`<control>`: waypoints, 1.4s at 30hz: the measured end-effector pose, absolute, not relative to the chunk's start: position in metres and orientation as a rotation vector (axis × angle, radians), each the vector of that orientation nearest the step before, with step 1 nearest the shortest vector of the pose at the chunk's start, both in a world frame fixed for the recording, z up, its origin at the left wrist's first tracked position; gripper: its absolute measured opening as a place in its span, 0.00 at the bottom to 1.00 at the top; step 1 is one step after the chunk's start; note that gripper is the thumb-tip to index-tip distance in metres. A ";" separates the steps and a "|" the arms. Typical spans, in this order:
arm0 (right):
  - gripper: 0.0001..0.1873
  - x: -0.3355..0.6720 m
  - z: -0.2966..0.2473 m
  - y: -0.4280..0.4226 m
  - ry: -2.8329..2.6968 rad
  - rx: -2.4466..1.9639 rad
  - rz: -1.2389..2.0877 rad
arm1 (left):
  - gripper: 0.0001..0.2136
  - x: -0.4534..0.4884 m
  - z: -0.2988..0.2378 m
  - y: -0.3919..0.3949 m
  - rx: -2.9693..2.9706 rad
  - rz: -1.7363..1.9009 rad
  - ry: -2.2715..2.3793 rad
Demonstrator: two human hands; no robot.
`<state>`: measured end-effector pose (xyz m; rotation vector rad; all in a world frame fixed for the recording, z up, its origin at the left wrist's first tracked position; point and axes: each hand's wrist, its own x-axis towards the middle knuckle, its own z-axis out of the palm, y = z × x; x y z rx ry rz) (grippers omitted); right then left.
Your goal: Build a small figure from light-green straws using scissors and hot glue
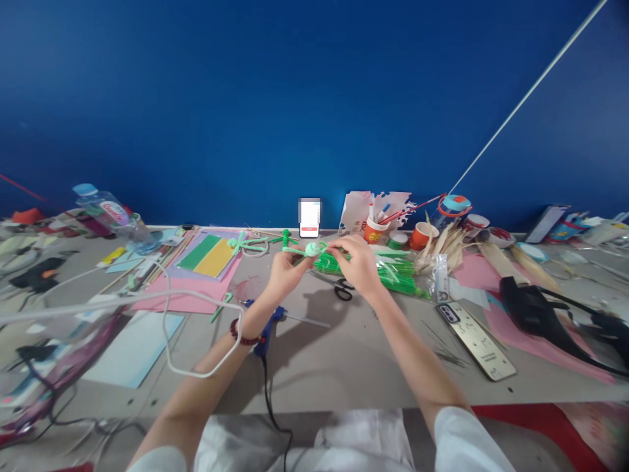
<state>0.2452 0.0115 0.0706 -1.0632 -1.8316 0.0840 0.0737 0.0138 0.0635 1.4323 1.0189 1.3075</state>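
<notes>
Both hands are raised over the middle of the table around a light green pipe cleaner point(311, 249), which has a coiled knot between them. My left hand point(286, 272) pinches its left side. With thumb and fingers closed, my right hand point(358, 263) grips the thin end on the other side. A blue glue gun point(266, 331) lies under my left forearm, with a clear glue stick point(307, 319) pointing right from it. Black-handled scissors point(343, 289) rest below my right hand. Behind that hand lies a bundle of green pipe cleaners point(400, 283) in clear wrap.
A lit phone point(309, 218) leans against the blue wall. Pens stand in a red cup point(376, 231); another phone point(476, 341) lies at right. Coloured sheets point(189, 288) and a bottle point(115, 216) are at left. A white cable point(170, 341) loops near my left forearm.
</notes>
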 end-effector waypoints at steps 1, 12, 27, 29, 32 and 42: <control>0.06 0.244 0.072 0.009 -1.843 -1.082 0.037 | 0.10 0.074 0.061 0.015 1.470 1.318 1.041; 0.08 0.201 0.056 -0.016 -1.664 -1.046 0.141 | 0.13 0.077 0.058 0.013 1.345 1.549 1.172; 0.06 0.237 0.060 0.019 -1.644 -1.034 0.403 | 0.16 0.071 0.061 0.015 1.393 1.143 0.946; 0.05 0.239 0.065 0.015 -1.689 -1.046 0.316 | 0.17 0.070 0.059 0.017 1.485 1.118 1.035; 0.05 0.233 0.070 0.004 -1.740 -1.084 0.202 | 0.18 0.070 0.055 0.020 1.546 1.222 1.136; 0.07 0.206 0.050 -0.004 -1.616 -1.038 0.373 | 0.15 0.072 0.060 0.019 1.090 1.383 0.954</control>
